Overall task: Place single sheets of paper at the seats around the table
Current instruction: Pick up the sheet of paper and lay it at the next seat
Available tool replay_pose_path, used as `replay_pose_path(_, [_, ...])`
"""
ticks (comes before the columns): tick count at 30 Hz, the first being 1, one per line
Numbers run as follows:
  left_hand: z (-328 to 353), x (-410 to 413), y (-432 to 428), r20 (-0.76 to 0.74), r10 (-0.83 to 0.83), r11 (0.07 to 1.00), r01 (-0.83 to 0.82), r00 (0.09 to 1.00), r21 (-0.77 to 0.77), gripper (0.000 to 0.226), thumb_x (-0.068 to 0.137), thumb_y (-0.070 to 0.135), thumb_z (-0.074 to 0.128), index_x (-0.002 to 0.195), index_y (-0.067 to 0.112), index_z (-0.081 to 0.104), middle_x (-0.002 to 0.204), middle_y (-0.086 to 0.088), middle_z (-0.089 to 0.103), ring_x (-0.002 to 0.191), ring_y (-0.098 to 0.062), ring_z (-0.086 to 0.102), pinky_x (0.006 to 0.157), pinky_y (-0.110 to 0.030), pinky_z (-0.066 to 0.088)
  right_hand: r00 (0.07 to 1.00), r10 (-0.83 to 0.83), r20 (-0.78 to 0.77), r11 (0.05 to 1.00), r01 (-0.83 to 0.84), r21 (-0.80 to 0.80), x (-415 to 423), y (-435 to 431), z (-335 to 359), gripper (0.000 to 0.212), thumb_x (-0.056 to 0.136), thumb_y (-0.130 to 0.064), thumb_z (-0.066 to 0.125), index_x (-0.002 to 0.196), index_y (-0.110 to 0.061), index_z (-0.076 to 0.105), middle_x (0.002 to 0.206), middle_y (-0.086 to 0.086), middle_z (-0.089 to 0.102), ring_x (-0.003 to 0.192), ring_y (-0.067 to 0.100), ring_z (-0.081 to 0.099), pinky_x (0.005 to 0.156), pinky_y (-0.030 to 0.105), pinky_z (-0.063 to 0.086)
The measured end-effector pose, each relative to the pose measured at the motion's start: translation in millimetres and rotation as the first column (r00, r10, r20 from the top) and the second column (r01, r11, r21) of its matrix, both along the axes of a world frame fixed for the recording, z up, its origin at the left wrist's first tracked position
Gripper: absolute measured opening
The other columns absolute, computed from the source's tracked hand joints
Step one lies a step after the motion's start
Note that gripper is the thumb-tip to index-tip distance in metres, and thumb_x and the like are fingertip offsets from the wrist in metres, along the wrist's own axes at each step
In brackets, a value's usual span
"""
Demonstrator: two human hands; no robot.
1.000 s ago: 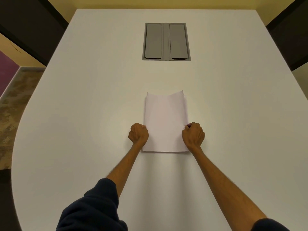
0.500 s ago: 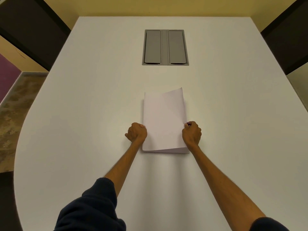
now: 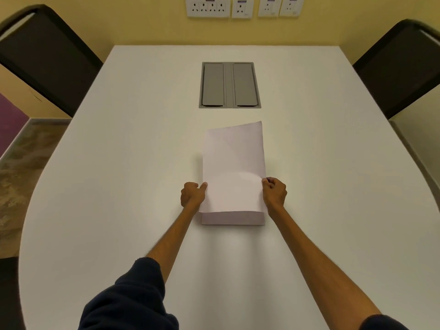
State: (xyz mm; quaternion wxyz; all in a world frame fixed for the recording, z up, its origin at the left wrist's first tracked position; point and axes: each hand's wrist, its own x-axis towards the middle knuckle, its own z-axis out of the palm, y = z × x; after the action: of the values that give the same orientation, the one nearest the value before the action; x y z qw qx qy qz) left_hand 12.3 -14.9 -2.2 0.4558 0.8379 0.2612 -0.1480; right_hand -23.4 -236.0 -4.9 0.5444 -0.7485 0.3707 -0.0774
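A stack of white paper (image 3: 233,219) lies in the middle of the white table (image 3: 119,186). Its top sheet (image 3: 234,163) is raised off the stack, with the near edge lifted and the far right corner curling up. My left hand (image 3: 192,195) pinches the sheet's left edge. My right hand (image 3: 275,192) pinches its right edge. Both forearms reach in from the bottom of the view.
A grey double-lid cable box (image 3: 229,85) is set into the table beyond the paper. Dark chairs stand at the far left (image 3: 45,55) and far right (image 3: 400,65). Wall sockets (image 3: 240,7) line the yellow wall. The table's left edge curves inward.
The top sheet has risen off the stack between my two hands, exposing the stack's near edge. My head has tilted up, bringing the chairs and wall sockets into view.
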Motion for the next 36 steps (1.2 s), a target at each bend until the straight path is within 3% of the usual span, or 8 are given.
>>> replay_pose_path(2, [11,-3,-1,0.030,0.018,0.990,-0.014,0.999,-0.141,0.025,0.093,0.031,0.063,0.091,0.006,0.067,0.090,-0.011,0.063,0.086,-0.023,0.059,0.091,-0.040,0.052,0.999,-0.003,0.037,1.000,0.003,0.020,-6,-2,13,0.017,0.095,-0.016,0.057,0.099,-0.004,0.068,0.087,0.004,0.064,0.080,0.019,0.059,0.075,0.026,0.045])
replay_pose_path(5, [33,-11,0,0.084,0.058,0.963,-0.034,0.995,-0.268,0.023,0.093,0.024,0.065,0.081,0.004,0.062,0.080,-0.010,0.058,0.078,-0.024,0.053,0.077,-0.039,0.053,0.996,0.001,0.087,1.000,-0.002,0.015,-18,-5,36,0.014,0.095,-0.016,0.057,0.097,-0.006,0.067,0.086,0.003,0.063,0.079,0.018,0.057,0.077,0.027,0.047])
replay_pose_path(9, [69,-23,1,0.168,0.046,0.943,0.012,0.985,-0.334,0.022,0.093,0.021,0.064,0.079,0.004,0.061,0.081,-0.009,0.055,0.076,-0.021,0.047,0.068,-0.033,0.044,0.990,-0.004,0.143,1.000,0.003,0.005,-35,-7,68,0.016,0.095,-0.017,0.058,0.100,-0.005,0.067,0.090,0.004,0.063,0.084,0.019,0.058,0.079,0.028,0.047])
replay_pose_path(19, [164,-75,-6,0.464,0.017,0.933,0.152,0.886,-0.325,0.024,0.094,0.019,0.063,0.096,-0.003,0.071,0.091,-0.011,0.068,0.087,-0.022,0.060,0.078,-0.028,0.048,0.954,-0.027,0.297,1.000,0.030,-0.008,-98,-15,162,0.021,0.094,-0.021,0.062,0.107,-0.005,0.067,0.100,0.008,0.067,0.092,0.024,0.062,0.087,0.034,0.052])
replay_pose_path(23, [189,-96,-17,0.556,-0.012,0.930,0.214,0.831,-0.300,0.025,0.095,0.021,0.062,0.091,-0.002,0.071,0.085,-0.011,0.067,0.080,-0.022,0.059,0.073,-0.031,0.048,0.929,-0.067,0.364,0.997,0.076,-0.009,-126,-21,192,0.021,0.093,-0.020,0.064,0.106,-0.004,0.067,0.099,0.008,0.067,0.092,0.024,0.062,0.089,0.035,0.053])
replay_pose_path(32, [204,-149,-57,0.634,-0.052,0.906,0.304,0.772,-0.295,0.022,0.095,0.023,0.060,0.094,0.005,0.073,0.088,-0.004,0.070,0.083,-0.022,0.064,0.076,-0.032,0.051,0.882,-0.158,0.445,0.982,0.188,-0.024,-204,-49,216,0.022,0.092,-0.022,0.065,0.104,-0.004,0.068,0.099,0.008,0.069,0.089,0.023,0.063,0.087,0.035,0.054])
replay_pose_path(36, [210,-177,-82,0.652,-0.073,0.885,0.350,0.755,-0.307,0.022,0.096,0.023,0.060,0.094,0.005,0.073,0.089,-0.004,0.070,0.082,-0.020,0.062,0.072,-0.028,0.045,0.868,-0.196,0.456,0.971,0.236,-0.033,-244,-66,223,0.021,0.093,-0.022,0.064,0.105,-0.005,0.067,0.102,0.010,0.069,0.093,0.026,0.064,0.089,0.038,0.055])
